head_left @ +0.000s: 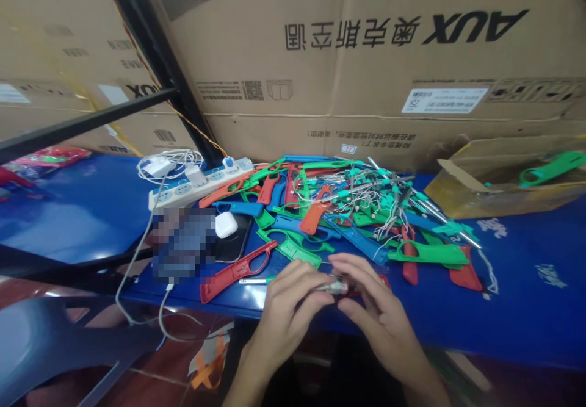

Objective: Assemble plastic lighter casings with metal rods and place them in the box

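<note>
My left hand (pixel 292 296) and my right hand (pixel 376 297) meet at the table's front edge. Between their fingertips is a small clear, shiny piece (pixel 336 286), pinched mainly by the left thumb and fingers; its kind is hard to make out. My right fingers curve around its other end. A red part shows partly behind my right hand. Just left of my hands lie a red lighter handle shell (pixel 235 273) and a metal rod with a green end (pixel 254 281). Beyond them spreads a heap of green, blue, red and orange handle shells (pixel 297 249).
Metal lighter tubes with white wires (pixel 389 196) pile up at the back. An open carton (pixel 499 181) with a green shell stands right. At left are a power strip (pixel 201 184), cables, a white earphone case (pixel 226 225) and a chair (pixel 68 346). Large cardboard boxes (pixel 366 90) wall the back.
</note>
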`<state>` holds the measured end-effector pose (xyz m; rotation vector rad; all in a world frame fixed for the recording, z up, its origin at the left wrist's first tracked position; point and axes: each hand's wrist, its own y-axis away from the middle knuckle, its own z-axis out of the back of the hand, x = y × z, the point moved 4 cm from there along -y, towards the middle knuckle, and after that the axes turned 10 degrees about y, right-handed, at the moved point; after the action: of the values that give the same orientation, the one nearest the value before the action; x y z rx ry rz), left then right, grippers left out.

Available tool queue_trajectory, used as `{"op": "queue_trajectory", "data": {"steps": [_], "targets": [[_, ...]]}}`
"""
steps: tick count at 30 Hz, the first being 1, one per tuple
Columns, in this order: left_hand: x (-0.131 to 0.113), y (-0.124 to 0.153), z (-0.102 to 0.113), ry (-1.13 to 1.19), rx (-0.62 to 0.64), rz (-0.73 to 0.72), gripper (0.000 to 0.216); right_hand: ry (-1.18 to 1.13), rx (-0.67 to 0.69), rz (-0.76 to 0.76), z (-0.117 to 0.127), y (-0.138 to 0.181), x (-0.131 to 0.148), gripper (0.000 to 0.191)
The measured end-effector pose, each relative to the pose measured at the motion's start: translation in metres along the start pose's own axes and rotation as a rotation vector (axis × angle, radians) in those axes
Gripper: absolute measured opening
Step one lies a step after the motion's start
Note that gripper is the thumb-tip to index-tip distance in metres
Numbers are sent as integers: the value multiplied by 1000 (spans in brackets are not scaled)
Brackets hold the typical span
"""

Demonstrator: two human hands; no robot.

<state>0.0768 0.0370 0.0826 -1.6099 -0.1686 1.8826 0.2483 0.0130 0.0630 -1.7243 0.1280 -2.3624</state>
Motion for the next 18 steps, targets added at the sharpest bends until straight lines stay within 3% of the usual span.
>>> {"op": "queue_trajectory", "data": {"steps": [3, 8, 15, 18], "targets": [[-7, 3, -5, -150, -61, -138, 25, 15, -10, -5, 0, -1, 4, 49], [-10, 7, -24, -111, -139, -149, 34, 84, 35, 97, -1, 0, 18, 27], [-8, -11, -39, -172, -104, -121, 60, 103, -327, 177, 19, 5, 13, 19], [-4, -18, -33, -193, -59, -91, 47, 124, -389, 142, 40, 10, 6, 17]]}}
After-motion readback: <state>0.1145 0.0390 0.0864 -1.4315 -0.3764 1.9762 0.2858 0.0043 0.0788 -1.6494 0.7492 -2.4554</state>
